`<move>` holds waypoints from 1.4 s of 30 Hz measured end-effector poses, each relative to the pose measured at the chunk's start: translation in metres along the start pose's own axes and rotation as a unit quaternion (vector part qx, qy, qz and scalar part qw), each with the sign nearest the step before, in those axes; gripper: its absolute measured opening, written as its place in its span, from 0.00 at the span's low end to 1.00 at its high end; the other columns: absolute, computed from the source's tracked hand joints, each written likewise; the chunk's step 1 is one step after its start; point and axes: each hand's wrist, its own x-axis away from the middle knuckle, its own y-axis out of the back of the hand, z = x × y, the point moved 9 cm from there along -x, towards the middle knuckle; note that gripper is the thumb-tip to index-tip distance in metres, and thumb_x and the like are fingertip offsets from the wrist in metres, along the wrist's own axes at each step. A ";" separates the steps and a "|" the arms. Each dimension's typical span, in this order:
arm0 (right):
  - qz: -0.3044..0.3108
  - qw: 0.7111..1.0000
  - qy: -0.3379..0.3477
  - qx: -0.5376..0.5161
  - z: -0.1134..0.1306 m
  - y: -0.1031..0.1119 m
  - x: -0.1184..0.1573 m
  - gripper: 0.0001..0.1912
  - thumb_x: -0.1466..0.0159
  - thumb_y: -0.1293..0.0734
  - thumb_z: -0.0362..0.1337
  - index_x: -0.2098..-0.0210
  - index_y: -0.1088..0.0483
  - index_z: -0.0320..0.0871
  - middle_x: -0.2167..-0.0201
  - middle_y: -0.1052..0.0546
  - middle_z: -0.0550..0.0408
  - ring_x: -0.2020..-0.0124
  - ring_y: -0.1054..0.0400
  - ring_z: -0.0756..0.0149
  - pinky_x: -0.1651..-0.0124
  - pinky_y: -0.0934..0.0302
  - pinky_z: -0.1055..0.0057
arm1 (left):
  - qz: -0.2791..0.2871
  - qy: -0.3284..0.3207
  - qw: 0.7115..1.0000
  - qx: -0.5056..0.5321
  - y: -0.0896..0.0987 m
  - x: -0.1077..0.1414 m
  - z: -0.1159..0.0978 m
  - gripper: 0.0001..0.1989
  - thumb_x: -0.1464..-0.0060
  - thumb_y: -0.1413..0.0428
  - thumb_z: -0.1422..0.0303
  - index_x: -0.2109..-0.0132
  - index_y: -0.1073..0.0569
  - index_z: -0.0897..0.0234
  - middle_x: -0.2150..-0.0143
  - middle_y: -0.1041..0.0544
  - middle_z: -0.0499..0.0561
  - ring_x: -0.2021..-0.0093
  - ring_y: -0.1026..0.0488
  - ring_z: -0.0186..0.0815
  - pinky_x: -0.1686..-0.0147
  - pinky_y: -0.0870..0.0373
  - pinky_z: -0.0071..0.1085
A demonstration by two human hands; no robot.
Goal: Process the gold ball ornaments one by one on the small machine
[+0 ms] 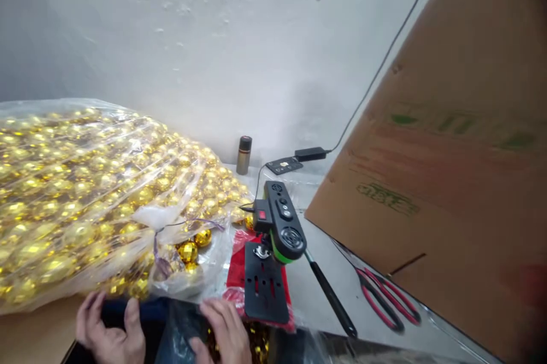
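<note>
My left hand [111, 332] is at the bottom left, thumb and fingers apart, with nothing visible between them. It is beside a dark surface just below a big clear bag [188, 176] full of shiny gold ball ornaments [188, 251]. To its right, my right hand [228, 330] rests against thin see-through plastic [177, 327], its fingers bent and the thumb apart from them. More gold pieces [260, 341] show beside and under this hand. The lower parts of both hands run out of the frame.
A black device [284, 219] on a slotted black plate [267, 301] stands over red plastic [239, 261]. Around it are a black-handled tool [333, 298], red-and-black scissors [387, 301], a small bottle [244, 155] and a cabled black adapter [310, 154]. A large cardboard box [461, 85] leans at right.
</note>
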 end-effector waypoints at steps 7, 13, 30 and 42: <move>0.150 0.985 0.055 0.063 0.021 -0.095 -0.046 0.31 0.38 0.34 0.30 0.35 0.35 0.42 0.55 0.17 0.45 0.56 0.20 0.49 0.49 0.24 0.50 | 0.045 0.188 0.981 0.006 -0.046 -0.047 0.055 0.65 0.41 0.54 0.31 0.21 0.67 0.82 0.19 0.71 0.83 0.19 0.74 0.70 0.23 0.68 0.68; 0.092 0.994 0.061 0.005 0.018 -0.092 -0.021 0.28 0.46 0.39 0.24 0.48 0.28 0.48 0.66 0.21 0.53 0.68 0.26 0.59 0.63 0.30 0.65 | 0.078 0.151 0.985 -0.038 -0.080 -0.069 0.055 0.64 0.37 0.63 0.33 0.24 0.66 0.95 0.23 0.72 0.95 0.20 0.70 0.77 0.26 0.63 0.72; 0.112 0.991 0.072 -0.010 0.017 -0.075 -0.004 0.27 0.31 0.43 0.27 0.34 0.35 0.44 0.53 0.18 0.44 0.56 0.20 0.55 0.54 0.22 0.59 | 0.038 0.011 0.999 0.022 -0.026 -0.010 0.010 0.40 0.38 0.49 0.41 0.34 0.32 0.71 0.32 0.31 0.75 0.28 0.36 0.64 0.28 0.40 0.60; 0.025 0.984 0.075 0.161 -0.010 -0.043 0.057 0.27 0.28 0.36 0.33 0.31 0.31 0.50 0.47 0.17 0.45 0.50 0.17 0.52 0.53 0.18 0.62 | 0.501 -0.215 0.811 -0.212 -0.236 0.034 -0.127 0.19 0.39 0.48 0.81 0.45 0.21 0.70 0.49 0.16 0.67 0.47 0.18 0.54 0.43 0.25 0.47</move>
